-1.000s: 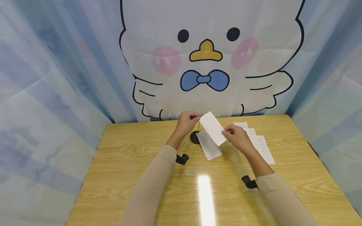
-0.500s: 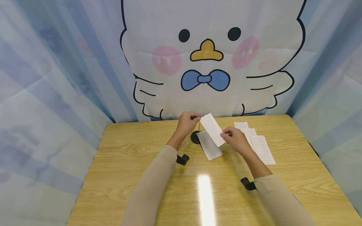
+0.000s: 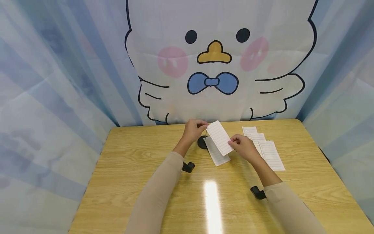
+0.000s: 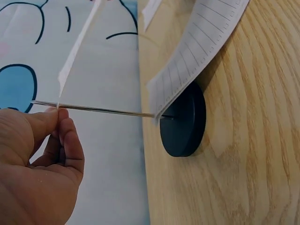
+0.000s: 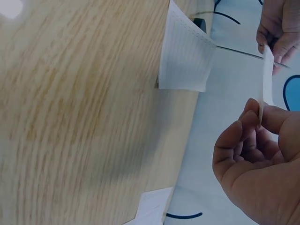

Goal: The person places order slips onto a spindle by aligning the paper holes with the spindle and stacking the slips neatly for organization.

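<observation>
A bill spike with a round black base [image 3: 201, 142] and a thin metal rod [image 4: 108, 110] stands upright near the table's far edge. My left hand [image 3: 193, 130] pinches the upper left corner of a lined paper slip [image 3: 219, 138] high on the rod. In the left wrist view the rod's tip shows beyond that corner. Thumb and fingers of my right hand [image 3: 244, 148] pinch the slip's lower right edge, so it hangs tilted in the air. Below it, another lined slip [image 4: 192, 51] sits low on the rod near the base, curving up from the table.
Several lined slips [image 3: 271, 156] lie overlapping at the right of the wooden table [image 3: 131, 182]. A curtain with a printed cartoon bird [image 3: 213, 104] hangs right behind the table's far edge. Black camera mounts [image 3: 188, 167] stick out from both wrists.
Both hands have come down slightly, and the held slip with them, so it covers more of the lower slip. The right hand's grip has shifted a little along the slip's edge.
</observation>
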Demonstrator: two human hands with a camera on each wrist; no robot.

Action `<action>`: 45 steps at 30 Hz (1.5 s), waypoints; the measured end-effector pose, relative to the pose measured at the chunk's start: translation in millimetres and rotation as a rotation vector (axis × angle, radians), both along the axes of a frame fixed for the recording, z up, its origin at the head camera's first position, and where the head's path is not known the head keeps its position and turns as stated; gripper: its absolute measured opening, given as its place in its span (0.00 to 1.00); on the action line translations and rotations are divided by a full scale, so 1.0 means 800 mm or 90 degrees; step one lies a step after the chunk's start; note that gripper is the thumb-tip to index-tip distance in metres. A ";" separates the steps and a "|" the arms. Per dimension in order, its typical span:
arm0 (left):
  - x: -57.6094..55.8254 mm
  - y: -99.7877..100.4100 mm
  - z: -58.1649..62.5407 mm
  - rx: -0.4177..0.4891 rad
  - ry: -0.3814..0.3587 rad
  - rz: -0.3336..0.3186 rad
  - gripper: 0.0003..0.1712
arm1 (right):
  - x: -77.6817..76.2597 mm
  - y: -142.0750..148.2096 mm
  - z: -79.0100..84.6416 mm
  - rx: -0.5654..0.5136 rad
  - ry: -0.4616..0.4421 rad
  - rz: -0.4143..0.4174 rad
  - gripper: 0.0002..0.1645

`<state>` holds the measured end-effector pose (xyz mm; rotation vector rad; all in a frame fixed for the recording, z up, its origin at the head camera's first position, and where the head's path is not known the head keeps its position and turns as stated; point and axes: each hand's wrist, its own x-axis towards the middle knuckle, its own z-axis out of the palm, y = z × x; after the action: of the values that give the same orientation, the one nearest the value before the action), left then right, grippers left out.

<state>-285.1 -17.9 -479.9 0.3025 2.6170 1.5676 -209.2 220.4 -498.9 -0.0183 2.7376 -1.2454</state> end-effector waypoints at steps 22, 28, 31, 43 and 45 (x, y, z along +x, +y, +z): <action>0.000 0.000 -0.039 -0.022 -0.033 0.004 0.08 | 0.003 -0.009 -0.028 0.070 -0.035 0.039 0.12; 0.000 0.000 -0.051 -0.031 -0.043 0.000 0.08 | 0.004 -0.009 -0.033 0.077 -0.033 0.038 0.12; 0.001 0.000 -0.054 -0.037 -0.051 -0.001 0.09 | 0.004 -0.010 -0.036 0.078 -0.041 0.038 0.12; 0.001 -0.002 -0.069 -0.034 -0.034 -0.009 0.08 | 0.008 -0.011 -0.043 0.086 -0.029 0.051 0.12; 0.001 -0.003 -0.071 -0.038 -0.033 -0.008 0.08 | 0.008 -0.012 -0.043 0.092 -0.023 0.059 0.12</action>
<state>-284.3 -20.4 -536.6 0.2697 2.6110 1.4696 -202.7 211.0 -533.7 -0.1055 2.7544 -1.0130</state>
